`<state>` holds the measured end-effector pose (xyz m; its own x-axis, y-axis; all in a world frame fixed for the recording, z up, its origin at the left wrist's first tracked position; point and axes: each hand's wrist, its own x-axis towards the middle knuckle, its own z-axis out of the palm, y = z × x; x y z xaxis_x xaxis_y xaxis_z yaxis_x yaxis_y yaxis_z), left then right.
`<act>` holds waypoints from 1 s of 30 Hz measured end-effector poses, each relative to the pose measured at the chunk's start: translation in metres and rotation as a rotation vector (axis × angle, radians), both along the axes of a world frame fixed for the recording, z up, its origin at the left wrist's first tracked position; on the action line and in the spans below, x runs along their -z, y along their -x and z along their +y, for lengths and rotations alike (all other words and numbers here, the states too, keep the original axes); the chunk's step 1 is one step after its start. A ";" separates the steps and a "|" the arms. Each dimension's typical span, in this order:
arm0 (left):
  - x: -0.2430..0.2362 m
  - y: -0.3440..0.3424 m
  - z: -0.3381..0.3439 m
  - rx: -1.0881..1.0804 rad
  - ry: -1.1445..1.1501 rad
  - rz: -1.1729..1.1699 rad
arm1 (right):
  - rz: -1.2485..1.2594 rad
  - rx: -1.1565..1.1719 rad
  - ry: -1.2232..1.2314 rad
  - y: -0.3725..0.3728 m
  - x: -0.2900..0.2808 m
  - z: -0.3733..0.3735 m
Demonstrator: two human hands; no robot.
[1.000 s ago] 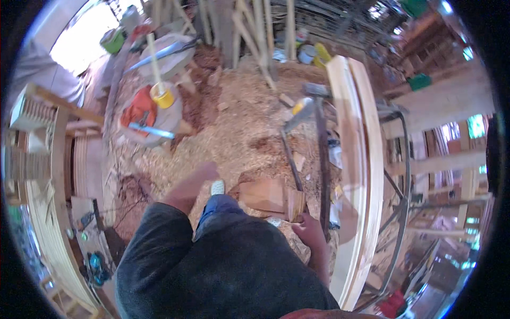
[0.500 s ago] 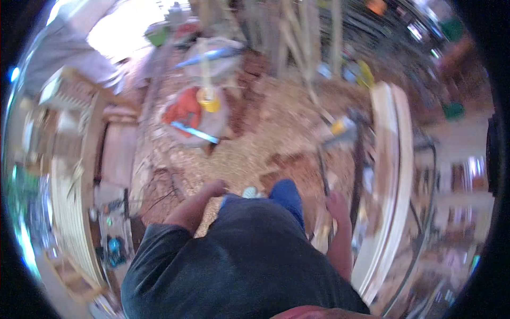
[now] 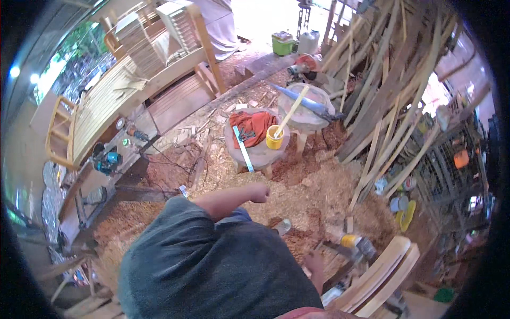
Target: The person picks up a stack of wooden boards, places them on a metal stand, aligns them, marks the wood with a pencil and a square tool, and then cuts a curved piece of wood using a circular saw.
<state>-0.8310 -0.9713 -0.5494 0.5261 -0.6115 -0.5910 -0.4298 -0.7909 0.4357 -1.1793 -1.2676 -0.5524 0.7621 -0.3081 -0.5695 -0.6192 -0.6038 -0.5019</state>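
My left hand (image 3: pixel 259 193) is held out in front of my body over the shavings, its fingers curled in with nothing showing in them. Low at my right side hangs my right hand (image 3: pixel 313 261), blurred, its fingers hard to make out. Nearest beyond my left hand is a round wooden stool (image 3: pixel 234 151). On it lie a crumpled orange-red cloth (image 3: pixel 260 126), a pale flat strip (image 3: pixel 243 150) and a yellow cup (image 3: pixel 274 139) with a light wooden stick (image 3: pixel 293 110) standing in it. Close to my right hand are a yellow-and-grey tool (image 3: pixel 355 243) and curved wooden boards (image 3: pixel 380 271).
A second stool (image 3: pixel 300 121) bears a long tapered blue-grey thing (image 3: pixel 303 98). Wood shavings cover the floor (image 3: pixel 313 186). Long wooden strips (image 3: pixel 377 101) lean at the right. A slatted wooden bench (image 3: pixel 114 95) and a teal power tool (image 3: pixel 109 159) stand left; cords trail nearby.
My view has turned to the right, so the stools sit nearer the middle and more of the leaning strips shows. My left forearm now reaches across in front of me.
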 end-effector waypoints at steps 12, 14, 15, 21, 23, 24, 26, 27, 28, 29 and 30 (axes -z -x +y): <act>0.013 0.024 0.230 -0.735 0.004 0.063 | -0.510 -0.386 0.014 -0.241 0.014 -0.039; 0.058 0.026 0.291 -0.707 -0.046 0.129 | -0.560 -0.290 -0.318 -0.259 0.029 0.004; 0.076 0.027 0.324 -0.685 -0.121 0.169 | -0.455 -0.565 -0.068 -0.279 0.023 0.046; 0.104 0.019 0.479 -0.275 -0.298 0.135 | 0.057 -0.822 -0.122 -0.357 -0.042 0.252; 0.081 0.007 0.507 -0.252 -0.274 -0.043 | 0.057 -0.739 -0.319 -0.374 -0.049 0.286; 0.077 -0.003 0.519 -0.357 -0.260 -0.012 | -0.017 -0.715 -0.287 -0.387 -0.056 0.296; 0.073 -0.035 0.531 -0.454 -0.247 0.007 | -0.039 -0.769 -0.189 -0.424 -0.068 0.302; 0.070 -0.056 0.534 -0.472 -0.243 0.019 | -0.056 -0.758 -0.191 -0.440 -0.067 0.304; 0.068 -0.073 0.532 -0.492 -0.235 0.036 | -0.046 -0.777 -0.059 -0.451 -0.061 0.300; 0.070 -0.090 0.528 -0.482 -0.238 0.026 | -0.033 -0.792 0.073 -0.463 -0.055 0.298; 0.073 -0.107 0.522 -0.711 -0.045 0.008 | 0.004 -0.818 0.107 -0.475 -0.048 0.295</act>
<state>-0.7242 -0.4498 -0.6221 0.7841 -0.0965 -0.6130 0.2001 -0.8958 0.3969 -0.7047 -0.9722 -0.5044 0.7673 0.2902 -0.5718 0.0349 -0.9093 -0.4147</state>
